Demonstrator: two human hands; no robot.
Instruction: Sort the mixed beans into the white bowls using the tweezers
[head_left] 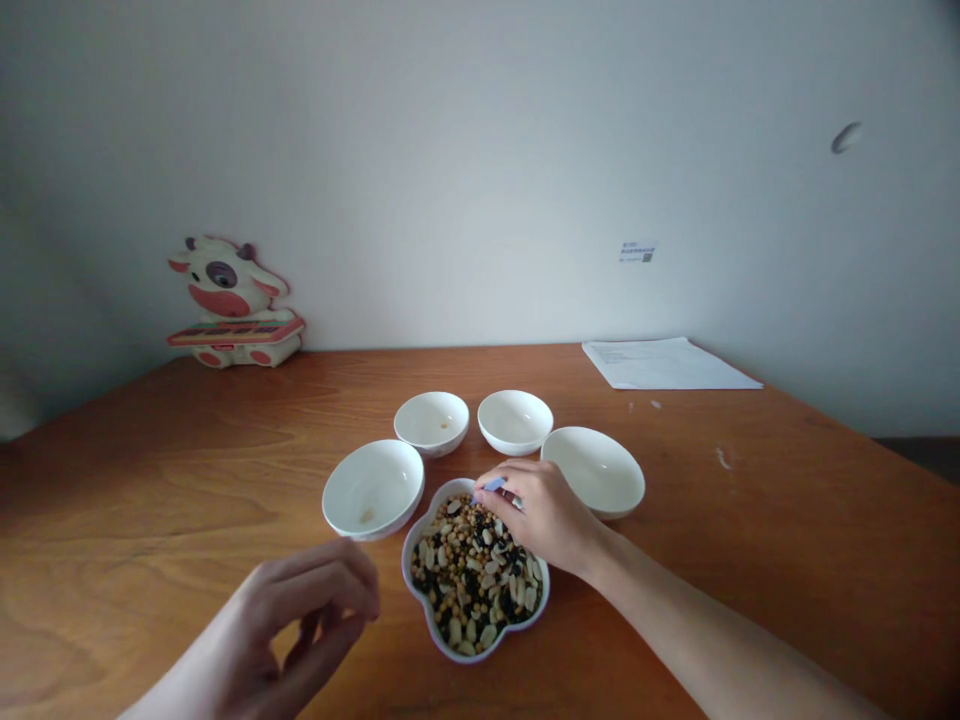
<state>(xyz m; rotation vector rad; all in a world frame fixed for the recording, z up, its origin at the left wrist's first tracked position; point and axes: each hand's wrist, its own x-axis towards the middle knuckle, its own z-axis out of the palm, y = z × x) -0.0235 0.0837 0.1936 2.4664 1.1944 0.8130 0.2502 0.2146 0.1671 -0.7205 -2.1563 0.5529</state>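
Observation:
A white scalloped dish (409, 572) holds a mix of peanuts, yellow beans and dark beans (480, 575). Over its far right edge is my right hand (536, 505), closed on a small lavender plastic tool (494, 484); most of the tool is hidden by the fingers, so its kind is unclear. To the left of the dish hovers my left hand (300, 620), its fingers loosely curled with nothing visible in them. Behind the dish curve several white bowls: the left bowl (352, 480) and the back left bowl (420, 408) each have a small pale piece inside.
The back right bowl (517, 405) and the right bowl (600, 455) show no contents. A cow-shaped toy keyboard (236, 300) stands against the wall at the far left. White paper sheets (667, 362) lie at the back right of the wooden table (750, 520).

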